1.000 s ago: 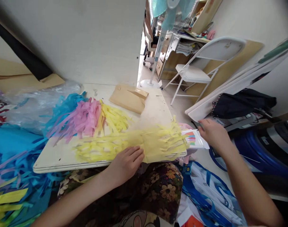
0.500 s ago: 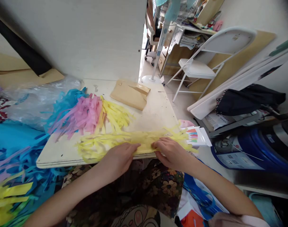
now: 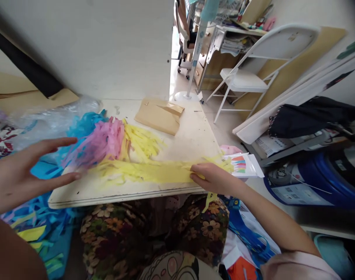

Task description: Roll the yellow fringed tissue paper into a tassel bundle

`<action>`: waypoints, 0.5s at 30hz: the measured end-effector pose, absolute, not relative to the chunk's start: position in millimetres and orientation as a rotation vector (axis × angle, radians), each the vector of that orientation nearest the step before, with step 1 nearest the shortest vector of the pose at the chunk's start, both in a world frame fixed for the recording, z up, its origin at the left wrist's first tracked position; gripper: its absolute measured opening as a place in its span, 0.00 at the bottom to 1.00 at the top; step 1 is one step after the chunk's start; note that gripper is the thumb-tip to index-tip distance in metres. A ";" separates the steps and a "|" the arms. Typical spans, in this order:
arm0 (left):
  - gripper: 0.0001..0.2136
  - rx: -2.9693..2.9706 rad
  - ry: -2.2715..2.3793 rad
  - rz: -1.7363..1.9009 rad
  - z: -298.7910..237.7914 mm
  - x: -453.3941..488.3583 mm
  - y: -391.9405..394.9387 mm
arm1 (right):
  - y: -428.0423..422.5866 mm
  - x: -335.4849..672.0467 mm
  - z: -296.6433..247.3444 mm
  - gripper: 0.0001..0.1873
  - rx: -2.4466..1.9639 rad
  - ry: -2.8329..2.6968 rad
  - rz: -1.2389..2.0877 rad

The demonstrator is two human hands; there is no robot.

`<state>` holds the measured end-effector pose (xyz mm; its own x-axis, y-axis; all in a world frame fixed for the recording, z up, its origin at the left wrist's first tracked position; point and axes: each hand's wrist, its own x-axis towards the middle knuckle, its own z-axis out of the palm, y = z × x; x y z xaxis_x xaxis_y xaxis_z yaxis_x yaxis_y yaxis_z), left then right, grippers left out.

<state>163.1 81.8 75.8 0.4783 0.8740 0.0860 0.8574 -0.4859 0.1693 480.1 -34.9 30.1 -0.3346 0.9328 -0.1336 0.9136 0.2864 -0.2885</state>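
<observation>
A long yellow fringed tissue-paper strip (image 3: 154, 172) lies stretched along the near edge of a pale board (image 3: 192, 140) resting over my lap. My right hand (image 3: 212, 179) pinches the strip's right end, fingers closed on the paper. My left hand (image 3: 22, 173) hovers at the board's left end with fingers spread apart, holding nothing, close to the strip's left fringe. Behind the strip lie bunches of pink fringe (image 3: 103, 142), blue fringe (image 3: 84, 122) and more yellow fringe (image 3: 141, 142).
A folded brown paper bag (image 3: 158, 114) lies at the board's far side. A small packet with coloured stripes (image 3: 242, 165) sits off the right edge. Clear plastic (image 3: 46, 120) and blue paper (image 3: 8, 167) pile on the left. A white folding chair (image 3: 247, 79) stands behind.
My left hand left the strip's middle and swung out to the left, opening. The strip is now pulled out straighter. My right hand stays on the strip's right end.
</observation>
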 end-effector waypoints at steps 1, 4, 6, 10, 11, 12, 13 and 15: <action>0.28 2.663 1.451 0.380 76.8 174.8 73.3 | -35.1 478.9 30.4 0.09 -1.774 -2.481 0.479; 0.30 2.799 0.879 0.321 71.1 230.3 45.8 | -36.8 474.5 30.7 0.10 -1.782 -2.508 0.430; 0.25 2.853 0.590 0.160 63.0 269.2 36.2 | -38.5 472.4 30.6 0.10 -1.789 -2.513 0.406; 0.12 2.866 0.393 -0.187 50.8 313.4 43.8 | -41.5 471.6 30.5 0.10 -1.805 -2.501 0.399; 0.11 2.850 0.377 -0.245 49.5 317.2 48.4 | -41.9 471.7 30.4 0.10 -1.811 -2.492 0.396; 0.10 2.833 0.363 -0.277 48.7 319.0 53.1 | -42.2 471.7 30.3 0.10 -1.816 -2.484 0.393; 0.09 2.816 0.354 -0.287 48.2 319.6 57.4 | -42.2 471.7 30.0 0.11 -1.818 -2.479 0.392; 0.08 2.780 0.343 -0.284 47.2 318.7 64.8 | -42.1 471.6 28.7 0.11 -1.820 -2.475 0.393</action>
<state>318.7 64.8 47.2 0.9513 0.2021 -0.2330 0.2667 -0.9182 0.2928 471.6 -42.1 28.7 -0.3086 0.9443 -0.1141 0.9332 0.2774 -0.2286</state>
